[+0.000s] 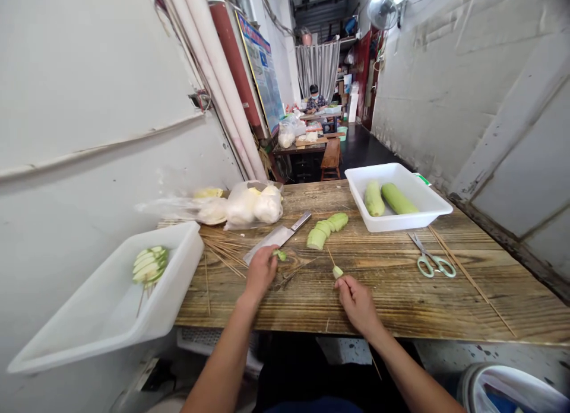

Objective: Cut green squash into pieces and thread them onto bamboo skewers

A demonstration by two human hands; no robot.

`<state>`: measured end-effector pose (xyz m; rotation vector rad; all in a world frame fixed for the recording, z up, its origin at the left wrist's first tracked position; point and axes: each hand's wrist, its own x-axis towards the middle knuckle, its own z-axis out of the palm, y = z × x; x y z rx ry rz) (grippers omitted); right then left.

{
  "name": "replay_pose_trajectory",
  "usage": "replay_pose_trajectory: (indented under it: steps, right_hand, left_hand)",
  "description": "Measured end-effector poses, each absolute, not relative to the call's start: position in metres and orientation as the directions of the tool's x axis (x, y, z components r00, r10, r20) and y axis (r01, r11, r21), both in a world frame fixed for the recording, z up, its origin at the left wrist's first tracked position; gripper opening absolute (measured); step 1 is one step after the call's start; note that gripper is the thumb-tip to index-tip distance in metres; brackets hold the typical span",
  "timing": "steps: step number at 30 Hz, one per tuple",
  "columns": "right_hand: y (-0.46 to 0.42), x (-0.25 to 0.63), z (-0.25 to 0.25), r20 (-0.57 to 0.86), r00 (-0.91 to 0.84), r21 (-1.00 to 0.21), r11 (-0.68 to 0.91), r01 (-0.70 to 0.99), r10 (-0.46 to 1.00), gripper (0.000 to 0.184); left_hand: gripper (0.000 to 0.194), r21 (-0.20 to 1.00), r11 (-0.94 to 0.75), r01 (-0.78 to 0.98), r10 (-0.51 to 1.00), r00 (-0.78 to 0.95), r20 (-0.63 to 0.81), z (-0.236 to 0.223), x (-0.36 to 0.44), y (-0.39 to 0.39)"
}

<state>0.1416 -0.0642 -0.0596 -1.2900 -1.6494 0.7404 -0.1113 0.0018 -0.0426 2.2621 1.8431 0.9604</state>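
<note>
My right hand (356, 300) is closed around a thin wooden skewer (331, 257). A pale green zucchini slice (338, 272) is threaded on it just beyond my fingertips, and the bare tip points away from me. At my left hand's (262, 272) curled fingertips is a small green zucchini piece (280, 254), low over the table beside the cleaver. The cleaver (276, 237) lies flat, its handle pointing away to the right. Between and beyond my hands, cut zucchini slices (324, 230) lean in a row on the wooden table (303, 306).
A white tray (178, 306) on the left holds skewered slices (150, 264). Loose skewers (222, 244) and bagged white food (253, 206) lie behind it. At right are a white tray (387, 224) with two whole zucchini (398, 199), and scissors (430, 261). A person (315, 99) sits far back.
</note>
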Motion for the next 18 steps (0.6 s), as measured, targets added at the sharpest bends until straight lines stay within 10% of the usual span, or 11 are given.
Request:
replay_pose_trajectory:
  steps: [5, 9, 15, 18]
  right_hand:
    - [-0.064, 0.141, -0.059, 0.317, -0.067, -0.838, 0.312, 0.448, 0.946, 0.029]
    - [-0.065, 0.14, -0.059, 0.315, -0.061, -0.84, 0.308, 0.446, 0.947, 0.029]
    - [-0.065, 0.139, -0.059, 0.323, -0.022, -0.849, 0.3, 0.436, 0.946, 0.028]
    - [-0.066, 0.139, -0.059, 0.323, -0.001, -0.859, 0.294, 0.419, 0.946, 0.027]
  left_hand:
    - [0.037, 0.22, -0.262, 0.939, 0.965, 0.25, 0.084, -0.028, -0.126, 0.012]
    - [0.031, 0.162, -0.34, 0.926, 0.939, 0.327, 0.103, -0.016, -0.122, 0.013]
    - [0.032, 0.713, -0.288, 0.639, 0.956, 0.145, 0.256, -0.017, -0.058, 0.003]
    - [0.033, 0.679, -0.204, 0.705, 0.956, -0.006, 0.293, -0.035, -0.022, 0.008]
